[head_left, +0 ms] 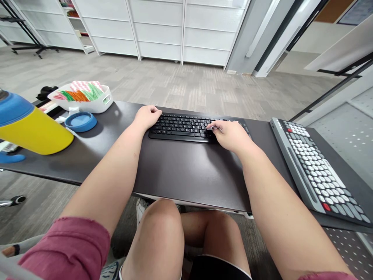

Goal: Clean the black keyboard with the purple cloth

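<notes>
A black keyboard lies flat on the dark table, crosswise in front of me. My left hand is closed at its far left corner, thumb and fingers holding the edge. Over the keyboard's right part rests my right hand, its fingers bent and pinched together. A small crumpled pale piece, perhaps cloth or wipe, shows between those fingertips, against the keys. Most of that piece is hidden by the hand, as are the keys on the right.
To the right stands a grey keyboard with round white keys, angled on the dark table. At left are a yellow bottle with a blue top, a blue lid and a white basket of colourful items. White cabinets line the back.
</notes>
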### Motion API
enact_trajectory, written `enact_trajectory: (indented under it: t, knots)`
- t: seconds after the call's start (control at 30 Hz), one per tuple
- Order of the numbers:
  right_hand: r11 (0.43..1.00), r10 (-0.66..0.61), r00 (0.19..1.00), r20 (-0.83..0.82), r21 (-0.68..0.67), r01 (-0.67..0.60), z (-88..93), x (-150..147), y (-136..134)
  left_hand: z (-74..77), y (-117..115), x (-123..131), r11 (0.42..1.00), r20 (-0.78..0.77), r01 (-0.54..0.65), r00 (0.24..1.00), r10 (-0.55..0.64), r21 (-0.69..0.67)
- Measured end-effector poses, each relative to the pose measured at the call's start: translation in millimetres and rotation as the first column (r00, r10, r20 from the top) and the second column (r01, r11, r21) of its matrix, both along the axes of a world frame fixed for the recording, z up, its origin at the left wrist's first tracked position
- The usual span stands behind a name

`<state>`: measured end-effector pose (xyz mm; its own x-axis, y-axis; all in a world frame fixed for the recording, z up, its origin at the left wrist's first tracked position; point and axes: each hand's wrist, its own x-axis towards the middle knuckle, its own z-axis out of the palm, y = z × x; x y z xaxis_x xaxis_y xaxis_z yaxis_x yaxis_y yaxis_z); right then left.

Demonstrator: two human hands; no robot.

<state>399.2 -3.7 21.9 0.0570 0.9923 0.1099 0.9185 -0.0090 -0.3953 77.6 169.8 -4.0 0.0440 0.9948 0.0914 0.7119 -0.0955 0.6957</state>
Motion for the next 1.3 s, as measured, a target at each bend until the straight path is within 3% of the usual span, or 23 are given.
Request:
enact_trajectory:
  t: [0.17,0.3,0.43,0.5,0.6,0.7,0.77,0.87,1.03,1.17,1.3]
  knots:
    - [0.999,0.032,0.998,-0.058,-0.034,-0.034,11.4,3.7,-5.5,2.0,-1.7,0.2,1.0,0.005,-0.001,1.0,0.001,-0.013]
    - [0.998,0.056,0.981,-0.186,0.0,-0.057,7.5,7.6,-5.0,2.5,-1.9,0.1,1.0,0.004,-0.001,1.0,0.001,-0.011]
    - [0.988,-0.017,0.957,-0.29,0.142,0.061,1.4,10.6,-0.4,2.7,-1.3,0.0,1.0,0.002,-0.002,1.0,0.002,-0.009]
    - [0.944,-0.124,0.943,-0.309,0.257,0.208,1.1,15.2,1.4,3.4,-1.3,0.1,1.0,-0.008,0.0,1.0,0.0,-0.009]
    - [0.829,-0.296,0.903,-0.312,0.384,0.405,3.2,27.8,1.3,4.6,-1.5,0.4,1.0,-0.017,0.018,1.0,-0.018,0.005]
    - [0.735,-0.448,0.854,-0.265,0.435,0.521,5.0,40.4,-1.0,4.8,-1.0,0.4,0.999,-0.018,0.025,1.0,-0.024,0.024]
    - [0.719,-0.518,0.83,-0.207,0.42,0.554,5.1,44.1,-1.7,4.2,-0.3,0.3,0.999,-0.021,0.026,0.999,-0.026,0.029]
    - [0.767,-0.554,0.828,-0.087,0.334,0.548,3.2,40.6,0.0,3.5,0.4,-0.1,0.999,-0.018,0.031,0.999,-0.03,0.029]
    - [0.866,-0.48,0.875,0.065,0.193,0.461,-3.4,24.4,5.7,3.3,0.1,-0.2,0.999,-0.014,0.03,0.999,-0.03,0.042]
    - [0.938,-0.346,0.932,0.111,0.065,0.34,-9.4,18.5,8.7,1.3,1.2,-0.6,0.998,-0.01,0.035,0.999,-0.035,0.045]
    - [0.961,-0.278,0.957,0.078,0.022,0.277,-11.0,19.9,10.4,0.0,2.1,-0.8,0.999,-0.023,0.032,0.999,-0.031,0.041]
